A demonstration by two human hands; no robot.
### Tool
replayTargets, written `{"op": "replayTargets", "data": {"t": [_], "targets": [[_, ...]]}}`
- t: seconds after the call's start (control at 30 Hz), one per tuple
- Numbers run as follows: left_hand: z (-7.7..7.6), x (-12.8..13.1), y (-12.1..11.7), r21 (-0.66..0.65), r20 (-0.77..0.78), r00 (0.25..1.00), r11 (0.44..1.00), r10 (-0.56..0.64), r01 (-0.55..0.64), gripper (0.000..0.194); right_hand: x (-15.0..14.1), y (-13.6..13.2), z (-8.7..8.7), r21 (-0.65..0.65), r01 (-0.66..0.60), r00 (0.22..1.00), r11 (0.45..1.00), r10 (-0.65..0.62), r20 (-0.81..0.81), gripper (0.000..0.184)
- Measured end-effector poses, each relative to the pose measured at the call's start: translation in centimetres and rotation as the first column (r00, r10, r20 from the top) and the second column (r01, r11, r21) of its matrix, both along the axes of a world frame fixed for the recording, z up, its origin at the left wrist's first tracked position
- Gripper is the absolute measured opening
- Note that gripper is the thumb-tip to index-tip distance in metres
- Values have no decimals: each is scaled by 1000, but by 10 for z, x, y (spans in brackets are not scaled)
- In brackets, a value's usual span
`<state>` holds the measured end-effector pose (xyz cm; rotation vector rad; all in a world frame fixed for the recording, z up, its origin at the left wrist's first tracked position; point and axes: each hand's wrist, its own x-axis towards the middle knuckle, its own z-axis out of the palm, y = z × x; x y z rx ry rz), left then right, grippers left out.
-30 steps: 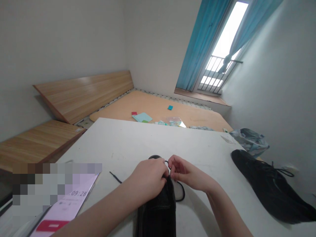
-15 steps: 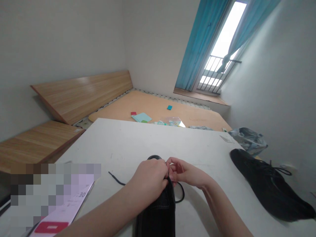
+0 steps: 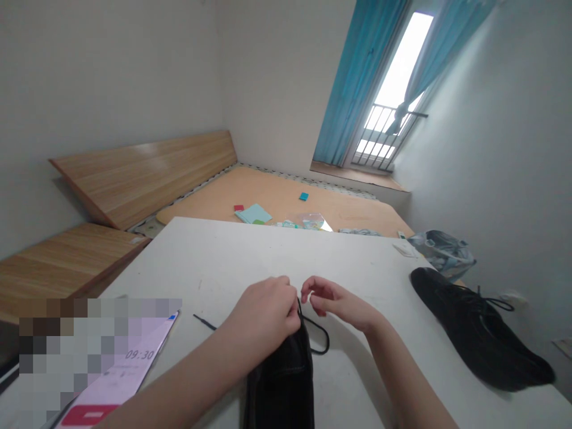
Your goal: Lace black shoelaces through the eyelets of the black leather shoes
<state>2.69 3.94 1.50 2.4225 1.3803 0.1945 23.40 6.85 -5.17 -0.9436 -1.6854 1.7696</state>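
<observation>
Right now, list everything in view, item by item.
held shoe: 1, black, at the table's near edge, under the hands
shoelace: 1, black, looping out from the held shoe
lace tip: 1, black, on the table left of the held shoe
second shoe: 1, black, on the table's right side
table: 1, white, before the person
screen: 1, pink, showing 09:30, at the table's left
plastic bag: 1, grey-blue, past the table's far right corner
bed base: 1, tan, beyond the table
wooden boards: 2, light brown, along the left wall
curtains: 2, blue, at the window
left hand: 1, gripping the held shoe's top
right hand: 1, fingers beside the shoelace
</observation>
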Motion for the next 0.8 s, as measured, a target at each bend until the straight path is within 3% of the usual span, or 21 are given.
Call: {"op": "replayTargets", "data": {"t": [0.17,0.3,0.47,0.57,0.67,0.73,0.8], "targets": [[15,-17,5,19,116,992,999,40,-42,17,-14,-13,28,140,59,998,988,-57,-14,40],[24,-22,1,-2,353,935,1000,27,-28,16,-32,-21,47,166,95,995,982,-91,-30,40],[39,-27,-4,-113,585,809,994,56,13,16,-36,-22,76,68,-46,997,997,50,-56,42],[45,-33,-5,-141,714,691,990,111,-13,19,-35,-23,96,-4,12,981,1000,-12,-193,42],[49,-39,-7,-176,843,512,984,167,-31,28,-38,-27,110,121,166,949,979,-125,-288,42],[52,-42,-10,-192,914,364,981,181,-8,38,-46,-29,110,262,110,984,959,-68,-163,39],[55,-44,-14,-179,952,247,983,181,-30,44,-57,-31,105,358,-51,993,932,9,118,38]]}}
